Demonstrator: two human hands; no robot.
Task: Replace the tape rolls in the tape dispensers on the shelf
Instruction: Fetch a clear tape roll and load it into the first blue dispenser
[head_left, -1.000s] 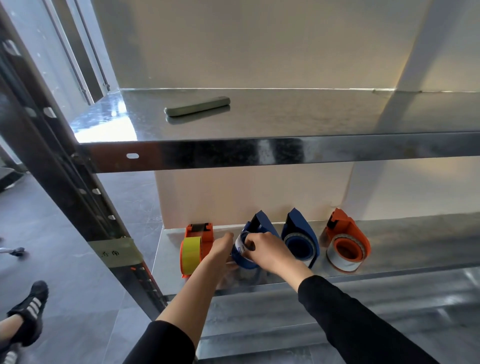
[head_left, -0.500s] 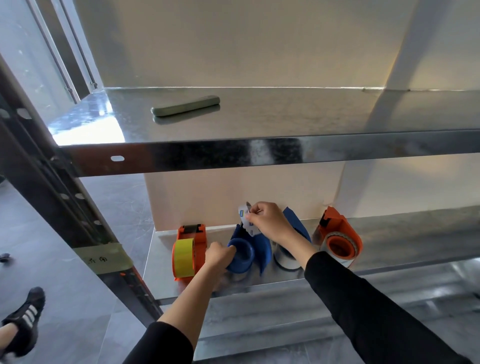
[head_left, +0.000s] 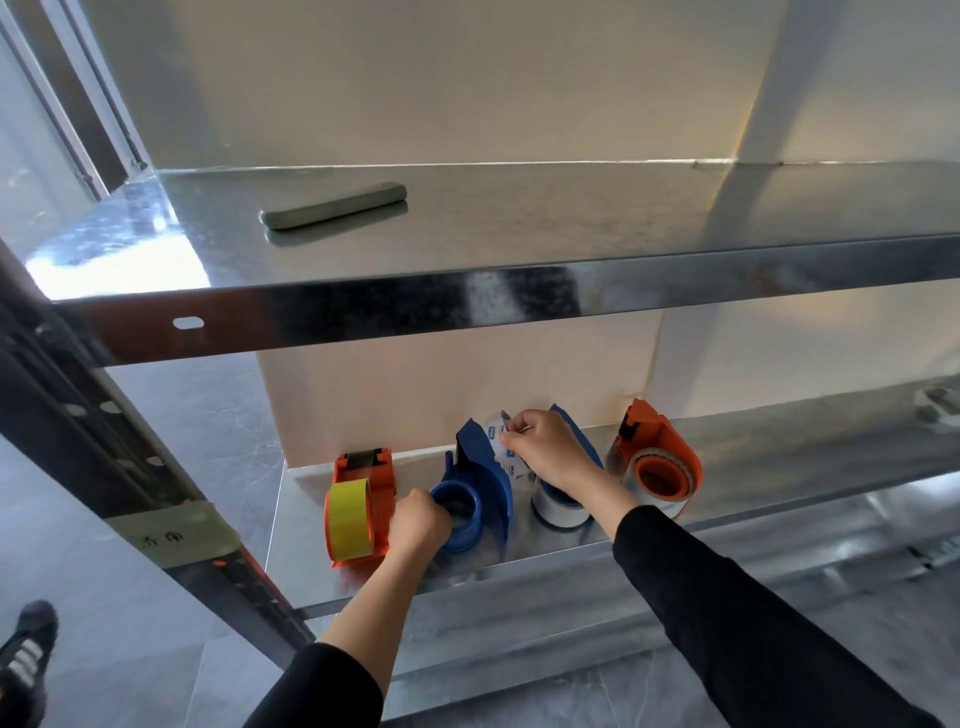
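While the left hand (head_left: 418, 525) clamps the blue dispenser (head_left: 475, 493) on the lower shelf (head_left: 779, 499), hub facing outward, the right hand (head_left: 545, 452) just behind pinches the printed tape end (head_left: 500, 441) above its blade, nearer for threading.

Lower shelf (head_left: 779, 467) carries four tape dispensers in a row. Leftmost orange dispenser (head_left: 363, 499) holds a yellow roll (head_left: 347, 519). Just beside it, at 3 o'clock, the blue dispenser (head_left: 478, 488) stands with its hub bare; the left hand (head_left: 418, 525) grips the hub rim. The right hand (head_left: 550, 452) pinches a printed tape strip (head_left: 501, 441) near the dispenser's top, covering most of the second blue dispenser (head_left: 576, 441). Rightmost orange dispenser (head_left: 660, 462) carries a whitish roll. A grey-green bar (head_left: 332, 205) lies on the upper shelf (head_left: 571, 218), at 11 o'clock from the hands.
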